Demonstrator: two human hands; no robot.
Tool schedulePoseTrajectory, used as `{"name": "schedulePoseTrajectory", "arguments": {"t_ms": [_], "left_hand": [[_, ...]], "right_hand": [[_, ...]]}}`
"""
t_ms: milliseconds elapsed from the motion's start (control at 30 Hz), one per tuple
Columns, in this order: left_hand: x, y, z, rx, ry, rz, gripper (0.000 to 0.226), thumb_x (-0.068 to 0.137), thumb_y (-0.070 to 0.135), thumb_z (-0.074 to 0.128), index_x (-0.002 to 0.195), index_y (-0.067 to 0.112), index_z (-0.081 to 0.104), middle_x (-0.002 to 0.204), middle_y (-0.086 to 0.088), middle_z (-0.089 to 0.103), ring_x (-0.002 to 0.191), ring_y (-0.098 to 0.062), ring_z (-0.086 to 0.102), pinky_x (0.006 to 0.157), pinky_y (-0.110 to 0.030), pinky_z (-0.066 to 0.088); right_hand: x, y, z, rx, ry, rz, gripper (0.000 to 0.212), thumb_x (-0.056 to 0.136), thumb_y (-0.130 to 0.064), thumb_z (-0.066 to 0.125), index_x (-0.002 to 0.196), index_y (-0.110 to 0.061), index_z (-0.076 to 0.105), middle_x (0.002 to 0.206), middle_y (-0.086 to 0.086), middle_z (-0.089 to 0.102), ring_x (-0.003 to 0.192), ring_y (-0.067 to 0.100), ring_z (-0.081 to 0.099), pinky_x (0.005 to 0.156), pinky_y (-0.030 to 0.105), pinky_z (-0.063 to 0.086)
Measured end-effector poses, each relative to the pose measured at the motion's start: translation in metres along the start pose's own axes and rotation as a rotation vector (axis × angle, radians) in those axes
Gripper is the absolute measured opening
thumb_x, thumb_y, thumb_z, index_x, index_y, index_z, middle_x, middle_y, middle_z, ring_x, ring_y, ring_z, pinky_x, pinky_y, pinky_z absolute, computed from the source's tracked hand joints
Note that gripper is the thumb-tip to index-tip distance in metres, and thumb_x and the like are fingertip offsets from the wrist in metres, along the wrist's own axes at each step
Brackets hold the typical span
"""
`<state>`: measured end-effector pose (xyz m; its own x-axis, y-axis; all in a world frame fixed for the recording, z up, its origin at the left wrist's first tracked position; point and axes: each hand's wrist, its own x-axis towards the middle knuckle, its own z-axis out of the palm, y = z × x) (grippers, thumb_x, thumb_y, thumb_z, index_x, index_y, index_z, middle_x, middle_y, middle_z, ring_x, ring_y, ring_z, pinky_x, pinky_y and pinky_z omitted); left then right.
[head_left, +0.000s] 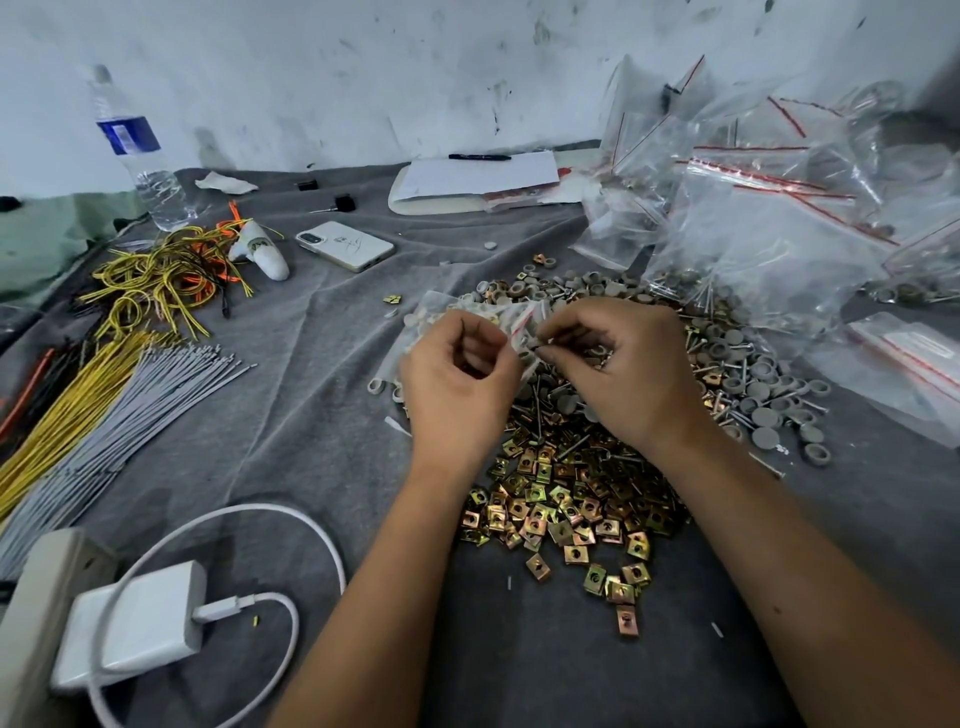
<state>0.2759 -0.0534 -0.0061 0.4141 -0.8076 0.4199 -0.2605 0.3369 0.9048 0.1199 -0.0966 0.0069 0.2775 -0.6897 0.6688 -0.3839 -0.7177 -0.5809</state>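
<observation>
Keep the small zip bag (498, 314) at centre frame, just above the heap, with its red-striped mouth held wide. Left hand (462, 374): curled, pinching the bag's edge between thumb and forefinger. Right hand (623, 374): fingertips pinched on a small part at the mouth, too small to tell which kind. Feed the part well past the red strip, let go only once inside, and hold the mouth level to avoid spilling the bagged contents.

Directly below, toward lower centre: a pile of brass square clips (566, 499). Right of centre: grey caps (763, 395) mixed with screws, so easy to snag the wrong piece. Upper right: filled bags (753, 249) leaning close to the working spot. Well apart at left: phone (345, 246), tangled wires (161, 275), water bottle (137, 150) at upper left, charger (140, 623) at lower left.
</observation>
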Motion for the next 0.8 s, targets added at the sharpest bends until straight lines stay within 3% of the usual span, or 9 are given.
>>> {"name": "schedulePoseTrajectory", "arguments": {"t_ms": [167,300,400,567,667,800], "left_hand": [[0.003,0.000,-0.001,-0.035,0.046,-0.049,0.022,0.082,-0.007,0.069,0.078,0.015,0.065,0.061,0.011,0.054,0.058,-0.010,0.048,0.052,-0.027,0.044],[0.005,-0.001,-0.005,-0.082,0.101,-0.084,0.018,0.078,-0.002,0.069,0.080,0.015,0.067,0.069,0.005,0.061,0.063,-0.010,0.052,0.058,-0.026,0.046],[0.009,-0.003,-0.008,-0.112,0.169,-0.100,0.011,0.074,0.008,0.068,0.080,0.017,0.068,0.072,0.002,0.064,0.066,-0.012,0.056,0.060,-0.025,0.047],[0.014,-0.006,-0.012,-0.176,0.293,-0.128,0.013,0.072,0.011,0.070,0.075,0.024,0.068,0.066,0.009,0.062,0.063,-0.011,0.055,0.058,-0.027,0.045],[0.014,-0.005,-0.013,-0.182,0.304,-0.135,0.013,0.071,0.012,0.070,0.075,0.024,0.068,0.064,0.009,0.062,0.061,-0.010,0.055,0.057,-0.026,0.046],[0.014,-0.003,-0.012,-0.174,0.291,-0.138,0.012,0.072,0.010,0.070,0.076,0.021,0.068,0.065,0.008,0.062,0.062,-0.011,0.055,0.057,-0.025,0.046]], "right_hand": [[0.000,0.004,0.001,0.052,0.031,0.036,0.021,0.083,-0.005,0.082,0.103,-0.008,0.078,0.097,0.000,0.076,0.089,0.007,0.073,0.080,0.033,0.063],[0.000,0.006,-0.001,0.001,0.090,0.066,0.013,0.087,-0.010,0.079,0.100,-0.012,0.077,0.092,-0.004,0.075,0.085,0.007,0.071,0.079,0.033,0.061],[-0.001,0.007,0.000,-0.147,-0.028,0.029,0.014,0.087,-0.023,0.079,0.100,-0.017,0.077,0.097,-0.007,0.072,0.094,0.012,0.063,0.084,0.034,0.052],[-0.004,0.007,0.011,-0.412,-0.385,0.031,0.043,0.086,-0.051,0.074,0.122,-0.028,0.073,0.116,-0.006,0.060,0.113,0.018,0.043,0.096,0.041,0.043],[-0.004,0.007,0.012,-0.353,-0.386,0.065,0.038,0.084,-0.045,0.078,0.116,-0.025,0.074,0.110,-0.005,0.060,0.112,0.018,0.046,0.097,0.043,0.044],[-0.006,0.008,0.013,-0.341,-0.316,0.051,0.030,0.087,-0.038,0.079,0.113,-0.022,0.077,0.104,-0.002,0.061,0.107,0.018,0.048,0.089,0.037,0.045]]}}
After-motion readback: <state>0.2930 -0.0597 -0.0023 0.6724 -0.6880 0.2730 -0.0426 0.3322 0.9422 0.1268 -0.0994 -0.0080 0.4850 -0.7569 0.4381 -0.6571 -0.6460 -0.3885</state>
